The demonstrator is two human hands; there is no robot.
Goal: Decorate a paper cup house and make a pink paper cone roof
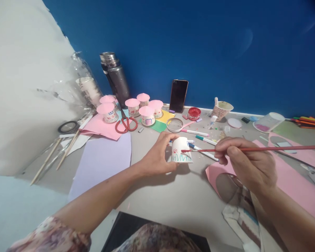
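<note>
My left hand [160, 155] grips a small white paper cup [180, 145] turned upside down, its fingers round the left side. Green zigzag grass runs along the cup's lower rim, with small red marks above it and a bit of blue at the right edge. In my right hand [248, 162] is a thin red paintbrush [267, 149], held level. Its red tip meets or nearly meets the cup's front. Behind stand several decorated cups with pink cone roofs [147, 111]. An open jar of red paint [194, 112] sits beyond the cup.
Red-handled scissors [126, 126], a tape ring [174, 124] and several markers [195, 133] lie around the cup. A dark flask [117, 80] and a phone [179, 95] stand by the blue wall. Pink paper [291, 182] spreads at right, lilac paper [102, 161] at left.
</note>
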